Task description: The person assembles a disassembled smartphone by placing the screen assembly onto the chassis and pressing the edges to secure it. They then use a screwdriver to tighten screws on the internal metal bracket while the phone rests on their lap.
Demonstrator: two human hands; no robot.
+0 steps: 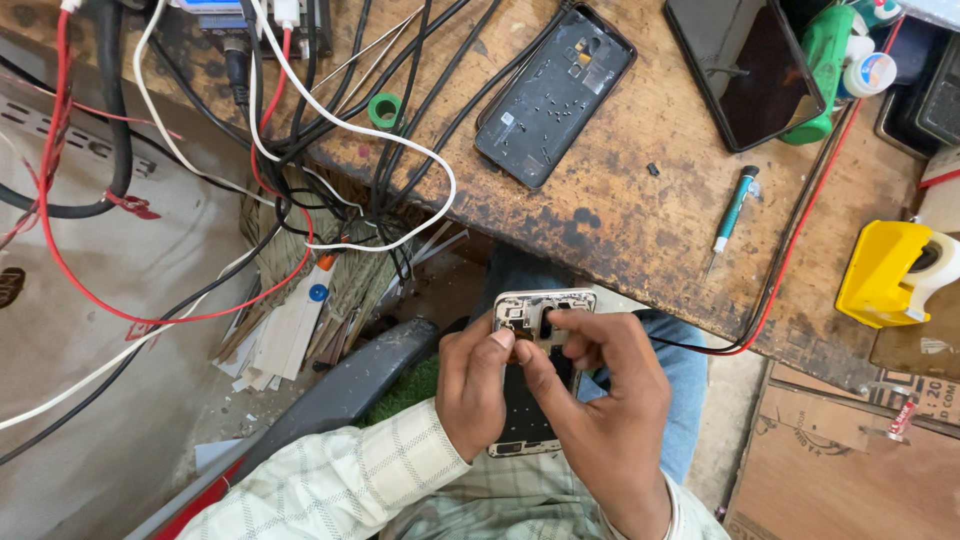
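Closest in, two pale checked sleeves (350,480) rise from the lap, and both hands meet over an opened smartphone with a bare silver frame and dark innards (530,320). The left hand (475,385) is wrapped round the phone's left edge, fingers closed on it, holding it steady above the blue-jeaned knee (685,365). The right hand (600,400) is curled tight too, thumb and forefinger pinched at the camera end of the board; whether there's a tiny part between them, I can't tell. It looks like fine fitting work inside the handset, and the next touch wants a firm brace and a delicate fingertip. Beyond the hands, on the scarred wooden bench (620,210), lies a black plastic back cover (553,95); up to their right, a slim teal-handled screwdriver (733,208) and a yellow tape dispenser (885,272). Up left, black, white and red cables (300,150) spill over the edge.
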